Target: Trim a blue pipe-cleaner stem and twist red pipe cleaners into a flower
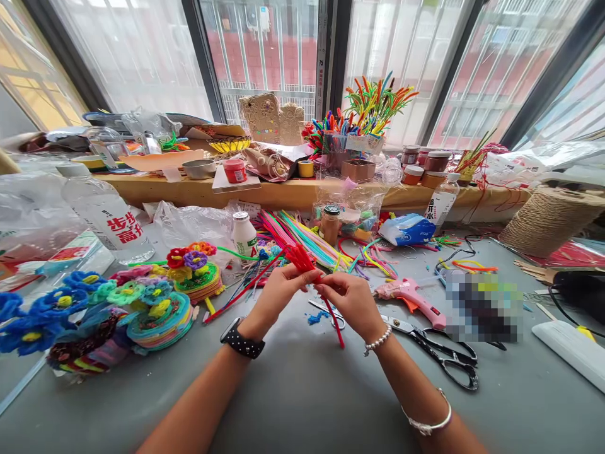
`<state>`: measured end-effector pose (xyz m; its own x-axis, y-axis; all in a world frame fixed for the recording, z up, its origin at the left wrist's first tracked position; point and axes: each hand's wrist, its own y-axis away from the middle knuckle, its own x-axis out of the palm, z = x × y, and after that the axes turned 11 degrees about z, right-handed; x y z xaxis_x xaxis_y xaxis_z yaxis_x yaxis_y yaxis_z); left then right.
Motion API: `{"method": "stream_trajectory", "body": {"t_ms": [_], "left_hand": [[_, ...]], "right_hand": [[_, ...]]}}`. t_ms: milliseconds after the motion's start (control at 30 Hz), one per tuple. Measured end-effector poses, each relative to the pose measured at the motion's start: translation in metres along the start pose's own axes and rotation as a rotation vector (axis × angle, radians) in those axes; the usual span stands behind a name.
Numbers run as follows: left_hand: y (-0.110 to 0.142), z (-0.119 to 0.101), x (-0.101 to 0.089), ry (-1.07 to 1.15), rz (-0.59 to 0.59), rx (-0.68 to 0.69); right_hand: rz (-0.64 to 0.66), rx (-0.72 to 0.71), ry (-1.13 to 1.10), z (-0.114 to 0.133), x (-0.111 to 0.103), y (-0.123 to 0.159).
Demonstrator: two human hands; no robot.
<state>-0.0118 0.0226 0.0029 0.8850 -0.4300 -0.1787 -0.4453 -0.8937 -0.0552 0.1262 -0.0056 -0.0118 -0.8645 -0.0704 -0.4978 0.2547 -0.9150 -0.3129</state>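
Presently, the red pipe cleaners [299, 257] are between my two hands, above the middle of the surface [283, 403]. They are fuzzy and bright red, bunched and looped at the upper end, with a long strand slanting down toward the near side. My left hand [283, 289] is clamped on the bunch by thumb and fingers; my right hand [347, 301] pinches it just beside, fingertips closed.

Containers noted: beyond my hands, a glass jar [329, 227] with a dark lid and brown contents; to its left, a white bottle [244, 238], capped and opaque, contents not determinable. Far left, a large clear bottle [104, 214] bears red lettering. On the far ledge [283, 192], a clear holder [335, 151] carries upright multicoloured fuzzy stems, and lidded paint jars [437, 162] stand to its right.
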Motion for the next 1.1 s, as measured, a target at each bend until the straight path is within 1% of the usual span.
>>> {"method": "stream_trajectory", "body": {"t_ms": [100, 200, 300, 400, 567, 700, 833, 967, 1100], "left_hand": [[0.000, -0.004, -0.005, 0.016, 0.049, -0.045], [0.001, -0.004, -0.004, 0.096, 0.054, -0.070], [0.001, -0.002, -0.003, 0.202, 0.030, -0.059], [0.000, 0.001, -0.004, 0.294, 0.011, -0.045], [0.000, 0.001, -0.008, 0.439, 0.012, -0.086], [0.001, -0.002, -0.011, 0.520, 0.025, -0.112], [0.002, -0.004, -0.012, 0.537, 0.079, -0.088], [0.002, -0.001, -0.012, 0.556, 0.157, -0.034], [0.002, 0.002, -0.012, 0.577, 0.228, -0.008]], "right_hand": [[0.031, 0.007, 0.069, 0.001, -0.002, 0.000], [0.049, 0.032, 0.064, 0.002, -0.003, 0.000], [0.086, 0.079, -0.069, 0.000, -0.004, -0.001], [0.091, 0.094, -0.166, -0.003, -0.004, -0.002], [0.093, 0.076, -0.294, -0.002, -0.007, -0.002], [0.124, 0.128, -0.434, 0.002, -0.011, 0.000], [0.207, 0.198, -0.665, 0.004, -0.015, 0.001], [0.272, 0.225, -0.914, 0.002, -0.015, 0.001], [0.356, 0.213, -1.034, 0.002, -0.014, 0.001]]}}
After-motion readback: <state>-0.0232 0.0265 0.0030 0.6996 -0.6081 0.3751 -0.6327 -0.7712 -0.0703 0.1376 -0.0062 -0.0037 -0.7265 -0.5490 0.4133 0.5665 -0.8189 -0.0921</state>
